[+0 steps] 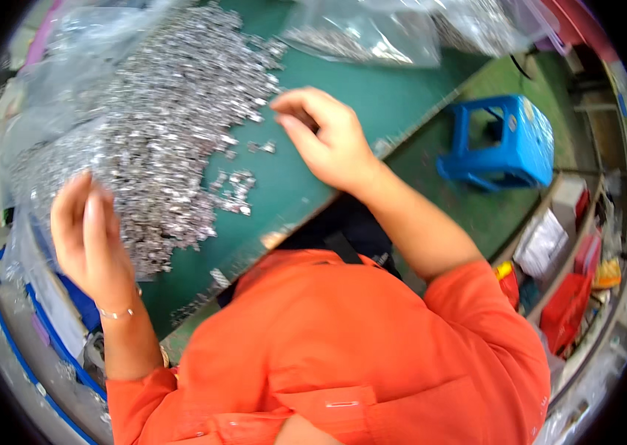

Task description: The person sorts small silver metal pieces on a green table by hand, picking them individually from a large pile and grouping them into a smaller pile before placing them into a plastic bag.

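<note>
A wide heap of small silvery metal pieces (173, 111) covers the left part of the green tabletop (269, 200). My left hand (91, 237), with a thin bracelet at the wrist, is raised over the heap's near left edge. Its fingers point up and away, loosely stretched, their tips blurred. To the right of the heap, my right hand (328, 137) hovers over the table with fingers bent. A gap shows between thumb and forefinger, and I see nothing in it. Between the heap and my body lies a small loose cluster of metal pieces (236, 191).
Clear plastic sheeting (69, 96) lies under and beside the heap. Bags of metal pieces (365, 33) rest at the far edge. A blue plastic stool (502, 141) stands on the floor at right, near shelving with a red bag (567, 311). Blue-edged racks (13, 341) stand at lower left.
</note>
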{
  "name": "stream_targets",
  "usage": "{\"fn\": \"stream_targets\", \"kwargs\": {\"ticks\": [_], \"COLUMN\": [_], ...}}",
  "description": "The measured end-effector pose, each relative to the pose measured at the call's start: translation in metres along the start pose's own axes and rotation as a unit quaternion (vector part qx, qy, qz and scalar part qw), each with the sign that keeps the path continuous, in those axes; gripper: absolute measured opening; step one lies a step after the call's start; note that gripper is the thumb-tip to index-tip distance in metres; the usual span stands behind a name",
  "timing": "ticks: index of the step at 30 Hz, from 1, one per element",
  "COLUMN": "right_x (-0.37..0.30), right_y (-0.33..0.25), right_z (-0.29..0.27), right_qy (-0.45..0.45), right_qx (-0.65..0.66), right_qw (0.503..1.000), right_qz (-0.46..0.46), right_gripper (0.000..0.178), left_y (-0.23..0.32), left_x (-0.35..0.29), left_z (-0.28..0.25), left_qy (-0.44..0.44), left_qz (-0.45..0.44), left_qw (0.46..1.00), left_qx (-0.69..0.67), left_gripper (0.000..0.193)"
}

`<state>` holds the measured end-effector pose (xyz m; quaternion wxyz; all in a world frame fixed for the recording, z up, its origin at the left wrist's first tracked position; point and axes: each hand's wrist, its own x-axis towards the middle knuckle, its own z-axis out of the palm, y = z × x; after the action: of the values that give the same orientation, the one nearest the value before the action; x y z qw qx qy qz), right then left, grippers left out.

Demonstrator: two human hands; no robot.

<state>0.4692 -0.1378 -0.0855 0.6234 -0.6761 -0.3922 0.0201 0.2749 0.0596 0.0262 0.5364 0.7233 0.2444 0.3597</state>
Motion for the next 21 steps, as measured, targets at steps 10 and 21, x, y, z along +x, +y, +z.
{"fn": "stream_targets", "kwargs": {"ticks": [10,21], "right_x": [0.009,0.015], "right_y": [0.033,0.009], "right_z": [-0.1,-0.076], "right_qy": [-0.047,-0.193], "right_qx": [-0.148,-0.131], "right_qw": [0.981,0.952], "right_qz": [-0.117,-0.197], "right_gripper": [0.012,0.017], "left_y": [-0.066,-0.06], "left_x": [-0.132,-0.127], "left_z": [-0.096,-0.1], "left_qy": [-0.221,-0.303], "left_qz": [0.114,0.214], "left_qw": [0.902,0.824], "left_qx": [0.354,0.428], "left_gripper": [0.024,0.051]}}
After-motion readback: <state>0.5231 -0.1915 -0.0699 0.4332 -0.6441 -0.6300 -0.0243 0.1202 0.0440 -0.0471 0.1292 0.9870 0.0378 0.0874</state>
